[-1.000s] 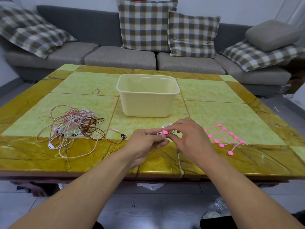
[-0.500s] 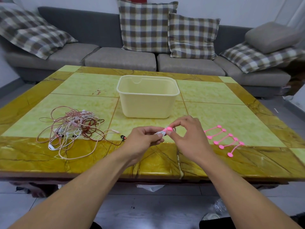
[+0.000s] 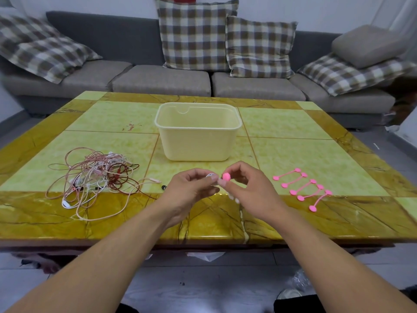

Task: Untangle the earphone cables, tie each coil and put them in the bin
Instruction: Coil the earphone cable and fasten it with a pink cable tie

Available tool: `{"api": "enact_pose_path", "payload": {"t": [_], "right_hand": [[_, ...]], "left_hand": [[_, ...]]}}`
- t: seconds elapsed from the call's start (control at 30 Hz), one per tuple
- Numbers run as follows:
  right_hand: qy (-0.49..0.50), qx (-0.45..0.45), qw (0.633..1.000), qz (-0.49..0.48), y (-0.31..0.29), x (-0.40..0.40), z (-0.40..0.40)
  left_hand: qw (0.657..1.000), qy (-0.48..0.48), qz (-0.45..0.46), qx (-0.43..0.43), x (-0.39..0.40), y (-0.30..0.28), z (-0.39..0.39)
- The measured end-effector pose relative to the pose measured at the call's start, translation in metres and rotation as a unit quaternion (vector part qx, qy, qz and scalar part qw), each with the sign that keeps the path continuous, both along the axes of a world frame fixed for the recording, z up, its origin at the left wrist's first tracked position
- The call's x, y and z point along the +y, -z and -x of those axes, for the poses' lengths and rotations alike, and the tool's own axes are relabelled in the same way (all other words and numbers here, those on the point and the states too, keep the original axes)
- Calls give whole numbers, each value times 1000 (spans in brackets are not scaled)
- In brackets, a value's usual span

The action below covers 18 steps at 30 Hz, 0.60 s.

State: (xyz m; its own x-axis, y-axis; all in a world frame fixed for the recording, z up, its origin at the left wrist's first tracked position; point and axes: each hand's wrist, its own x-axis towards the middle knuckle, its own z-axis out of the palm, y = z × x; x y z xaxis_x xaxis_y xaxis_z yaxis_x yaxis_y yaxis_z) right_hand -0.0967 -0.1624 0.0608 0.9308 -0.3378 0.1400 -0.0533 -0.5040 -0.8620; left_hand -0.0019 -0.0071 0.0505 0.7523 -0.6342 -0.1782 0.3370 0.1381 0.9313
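My left hand (image 3: 191, 188) pinches a small white coiled earphone cable (image 3: 211, 176) above the table's near edge. My right hand (image 3: 246, 188) pinches a pink tie (image 3: 226, 176) against that coil; most of the coil is hidden by my fingers. A pale yellow bin (image 3: 197, 132) stands open just behind my hands. To the left lies a tangled heap of pink, white and dark red earphone cables (image 3: 97, 179), with a black earbud (image 3: 163, 187) at its right end. Several pink ties (image 3: 302, 188) lie in a row to the right.
The yellow and green marble table (image 3: 316, 136) has a raised front edge close to my arms. A grey sofa (image 3: 162, 80) with checked cushions runs along the far side. Bags lie on the floor under the table.
Both hands have lifted slightly off the table with the coil. My right fingers have brought the pink tie's round end up over the coil.
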Motion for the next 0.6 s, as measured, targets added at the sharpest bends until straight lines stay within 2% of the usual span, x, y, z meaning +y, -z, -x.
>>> {"api": "enact_pose_path", "payload": {"t": [0.1,0.2,0.43,0.53,0.6], "right_hand": [[5,6,995,-103,0,3,-3],[14,22,988,-153,2,5,-4],[29,47,995,-83,2,4,-10],[39,46,997,-51,1,4,-12],[34,49,998,-5,3,4,-13]], "left_hand": [[1000,-11,-15,-10,-1,1,0],[1000,-19,-23,0,-2,1,0],[997,-54,-12,48,-9,0,2],[997,-74,-25,27,-11,1,0],[995,-83,-52,-19,-11,4,-1]]}}
